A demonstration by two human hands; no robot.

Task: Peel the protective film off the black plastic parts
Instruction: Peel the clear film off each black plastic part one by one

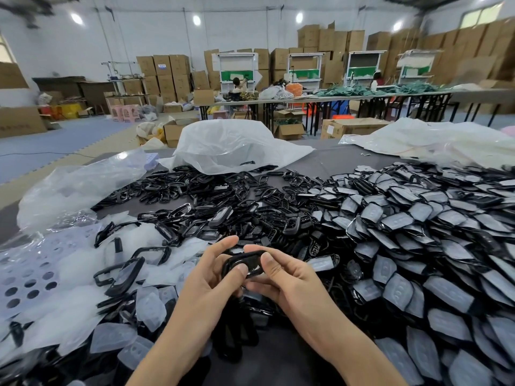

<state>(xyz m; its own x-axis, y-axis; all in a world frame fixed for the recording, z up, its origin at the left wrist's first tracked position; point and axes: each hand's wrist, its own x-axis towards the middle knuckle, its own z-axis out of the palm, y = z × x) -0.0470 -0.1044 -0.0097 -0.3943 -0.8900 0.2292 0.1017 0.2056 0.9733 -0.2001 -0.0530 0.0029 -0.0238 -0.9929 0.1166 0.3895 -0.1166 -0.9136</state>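
Both hands hold one black part [243,263] above the counter [328,160] — left hand [214,277] pinches its near edge, right hand [274,274] curls round the far end, likely steadying it to lift the film. Filmed parts [418,232] heap right; peeled films [69,302] left.

Bright ceiling lamps [196,20], warped edges.
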